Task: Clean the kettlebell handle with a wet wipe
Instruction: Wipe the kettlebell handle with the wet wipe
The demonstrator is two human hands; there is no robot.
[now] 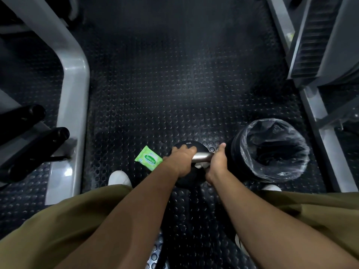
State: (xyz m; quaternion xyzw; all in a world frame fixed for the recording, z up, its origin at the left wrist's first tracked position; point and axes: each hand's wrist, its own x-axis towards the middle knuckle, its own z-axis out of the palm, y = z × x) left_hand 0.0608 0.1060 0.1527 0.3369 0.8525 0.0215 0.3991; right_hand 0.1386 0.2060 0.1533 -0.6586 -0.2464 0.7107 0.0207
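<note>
At the left edge of the frame a gray machine frame point(74, 90) is seen, with two black padded rollers point(33, 133) beside it at mid-left. The whole middle is taken up by a dark studded rubber floor point(174, 84). Lower left of center, a green pack of wipes point(148, 158) is laid flat on the floor, just beside the left wrist, and a white shoe point(118, 178) is seen below it above olive trousers point(58, 220). The kettlebell point(186, 145) is stood on the floor at lower center, between the pack and a bin. The left end of its silver handle point(202, 156) is gripped by the left hand point(180, 160), fingers curled over the bar. A white wet wipe point(200, 165) is glimpsed just under the bar, against the fingers of the right hand point(217, 162) (how much of it lies beneath the palm cannot be told). The right end of the handle is wrapped by that hand, the thumb raised toward the top. Just right of it, a black bin point(239, 152) lined with clear plastic is stood, touching or nearly touching the thumb. Another gray frame point(320, 117) is seen along the right edge.
</note>
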